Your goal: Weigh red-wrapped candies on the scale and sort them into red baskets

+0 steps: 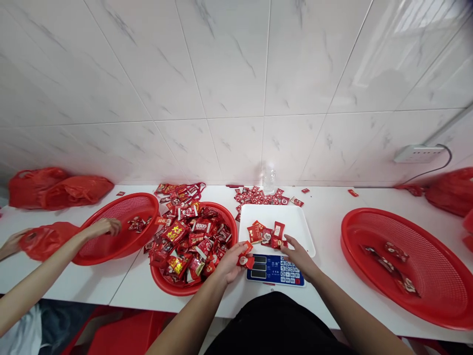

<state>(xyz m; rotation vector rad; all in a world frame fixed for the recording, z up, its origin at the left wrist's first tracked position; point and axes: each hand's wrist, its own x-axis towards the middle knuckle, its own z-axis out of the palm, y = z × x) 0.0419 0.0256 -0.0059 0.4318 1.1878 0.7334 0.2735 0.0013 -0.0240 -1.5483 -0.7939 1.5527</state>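
Observation:
My left hand [233,262] is closed round small red candy packets [245,260] in front of the scale's left side. Fingers of my right hand [297,256] pinch the edge of a red candy packet [279,242] on the white scale tray [273,211]. Several more red packets [258,232] lie together on that tray. Below it shows the blue keypad panel [275,270] of the scale, partly behind my hands. Left of the scale, a round red basket [162,283] is heaped with wrapped candies [195,234].
At left a co-worker's hand [105,228] reaches over a red basket [136,199]; the other holds a red bag [50,241]. Small red packets [258,196] and a clear bottle [269,178] are by the wall. Another red basket [354,217] holds several packets at right.

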